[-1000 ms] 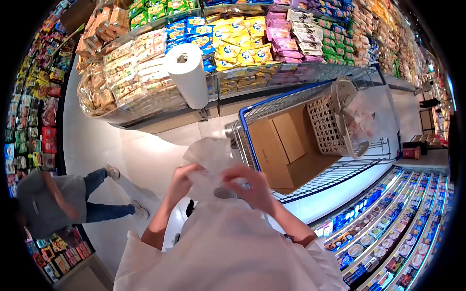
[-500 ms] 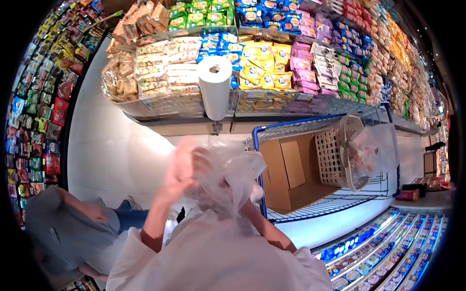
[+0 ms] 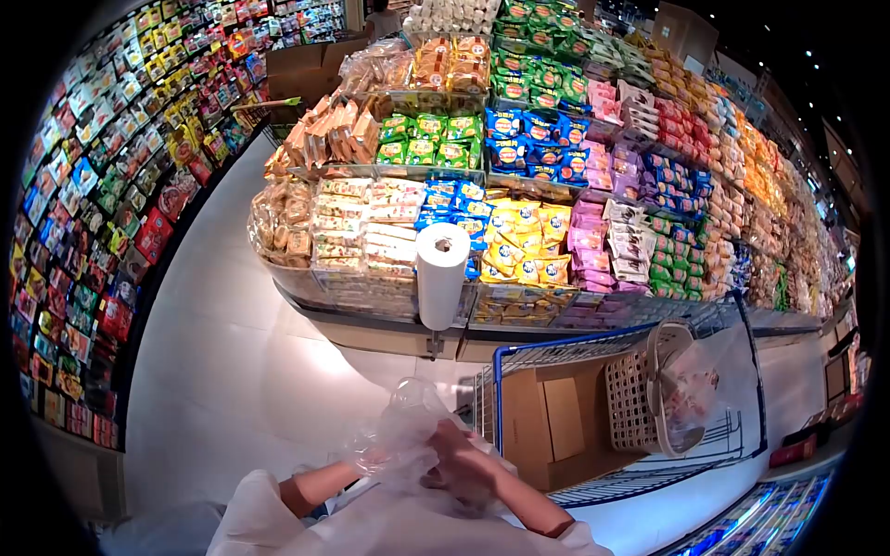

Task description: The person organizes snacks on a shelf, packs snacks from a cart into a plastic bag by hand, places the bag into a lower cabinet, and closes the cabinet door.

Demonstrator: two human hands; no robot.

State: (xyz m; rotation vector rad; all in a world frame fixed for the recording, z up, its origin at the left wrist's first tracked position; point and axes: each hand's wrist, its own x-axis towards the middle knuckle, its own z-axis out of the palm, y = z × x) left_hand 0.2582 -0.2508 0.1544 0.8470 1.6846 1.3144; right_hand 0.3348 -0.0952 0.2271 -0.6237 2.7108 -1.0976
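In front of my chest is a clear plastic bag (image 3: 405, 428), crumpled, its rounded end sticking out ahead of my hands. My right hand (image 3: 451, 447) is closed on the bag's right side, fingers bent over the film. The film covers my left hand (image 3: 369, 458) at the bag's left side, and its fingers are hidden. Beyond the bag stands a white roll of plastic bags (image 3: 441, 283), upright on a post before the snack display.
A blue-rimmed shopping cart (image 3: 501, 389) stands at right with a cardboard box (image 3: 524, 417) and a beige basket (image 3: 630, 398) holding a bagged item. Tiered bins of wrapped snacks (image 3: 528, 236) rise ahead. A packed shelf (image 3: 102, 222) lines the left aisle.
My view has tilted up, so the display sits lower. My left hand, raised and blurred before, has come down to the bag beside my right. The person at left is mostly out of view.
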